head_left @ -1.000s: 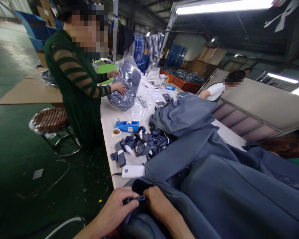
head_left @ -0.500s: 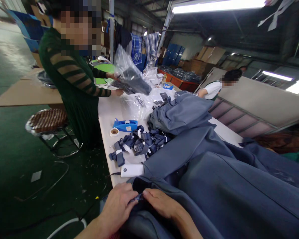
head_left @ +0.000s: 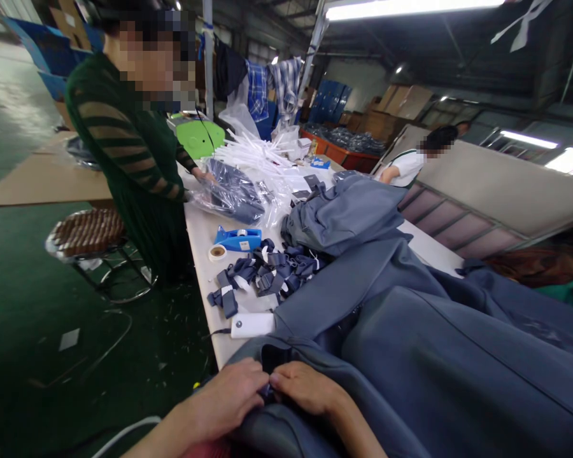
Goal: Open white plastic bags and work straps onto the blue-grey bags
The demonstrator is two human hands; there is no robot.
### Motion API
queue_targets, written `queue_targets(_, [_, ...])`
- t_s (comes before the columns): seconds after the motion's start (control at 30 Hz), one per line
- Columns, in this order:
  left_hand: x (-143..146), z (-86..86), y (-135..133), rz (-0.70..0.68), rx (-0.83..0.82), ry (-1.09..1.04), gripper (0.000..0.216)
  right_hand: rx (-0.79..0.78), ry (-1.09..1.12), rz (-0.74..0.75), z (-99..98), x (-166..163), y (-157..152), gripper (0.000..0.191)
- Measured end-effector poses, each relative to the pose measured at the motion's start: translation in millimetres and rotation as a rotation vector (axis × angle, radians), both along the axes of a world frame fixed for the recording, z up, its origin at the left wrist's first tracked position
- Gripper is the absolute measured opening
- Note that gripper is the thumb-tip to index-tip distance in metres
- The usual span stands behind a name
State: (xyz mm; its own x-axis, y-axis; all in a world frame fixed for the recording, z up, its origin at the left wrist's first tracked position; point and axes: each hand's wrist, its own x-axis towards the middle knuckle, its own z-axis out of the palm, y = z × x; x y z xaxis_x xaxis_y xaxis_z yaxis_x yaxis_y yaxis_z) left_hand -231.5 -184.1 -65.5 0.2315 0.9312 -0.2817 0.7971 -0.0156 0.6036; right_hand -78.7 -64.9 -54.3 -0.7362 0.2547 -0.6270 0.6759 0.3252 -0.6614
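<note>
A large blue-grey garment (head_left: 420, 356) of smooth cloth spreads over the near part of the table and hangs toward me. At its near left edge, my left hand (head_left: 233, 393) is closed in a pinch on the cloth, beside a dark opening. My right hand (head_left: 305, 388) also pinches the cloth, its fingertips almost touching those of the left. Whatever small part lies between the fingertips is mostly covered. Just beyond the hands is a white power-bank-like box (head_left: 253, 325) with a black cable, and past it lies a pile of dark blue straps with buckles (head_left: 272, 277).
A blue tape dispenser (head_left: 239, 239) and a tape roll (head_left: 217, 252) sit near the table's left edge (head_left: 198, 254). Across the table a person in green (head_left: 124, 140) handles a plastic-bagged garment (head_left: 239, 194). A stool (head_left: 88, 235) stands left; another person (head_left: 405, 170) is behind.
My hands have drawn closer together at the opening, covering the small bluish piece seen between them before. The person in green has lowered the bagged garment onto the table.
</note>
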Motion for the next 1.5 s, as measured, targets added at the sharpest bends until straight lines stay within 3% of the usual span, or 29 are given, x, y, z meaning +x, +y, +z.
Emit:
queue_targets(0.2, [3, -10.5, -2, 0.05, 0.049, 0.083, 0.016, 0.003, -0.041, -0.019, 2.8, -2, 0, 0.034])
queue_targets(0.33, [8, -15.7, -2, 0.087, 0.058, 0.146, 0.019, 0.118, -0.084, -0.046, 2.5, -5, -4, 0.039])
queue_targets(0.43, [8, -19.3, 0, 0.066, 0.049, 0.165, 0.018, 0.205, -0.094, -0.051, 2.3, -2, -6, 0.029])
queue_targets(0.53, [7, -22.8, 3, 0.052, 0.046, 0.191, 0.018, 0.291, -0.08, -0.01, 1.5, 3, -10, 0.044])
queue_targets(0.63, [8, -26.0, 8, 0.035, 0.042, 0.213, 0.021, 0.378, -0.102, 0.033, -2.5, 4, -13, 0.039])
queue_targets(0.8, [14, -28.3, 15, -0.004, 0.024, 0.212, 0.024, 0.429, -0.082, 0.017, -14.0, 7, -12, 0.04])
queue_targets(1.13, [20, -33.2, 30, 0.029, -0.116, 0.097, 0.022, 0.391, 0.013, 0.089, -22.9, 14, 4, 0.03])
queue_targets(1.37, [11, -25.9, 41, 0.077, -0.197, -0.05, 0.017, 0.371, 0.072, 0.023, -33.3, 17, 3, 0.025])
queue_targets(1.5, [-1, -22.7, 45, 0.104, -0.361, -0.239, 0.016, 0.4, 0.07, -0.011, -35.0, 15, 1, 0.022])
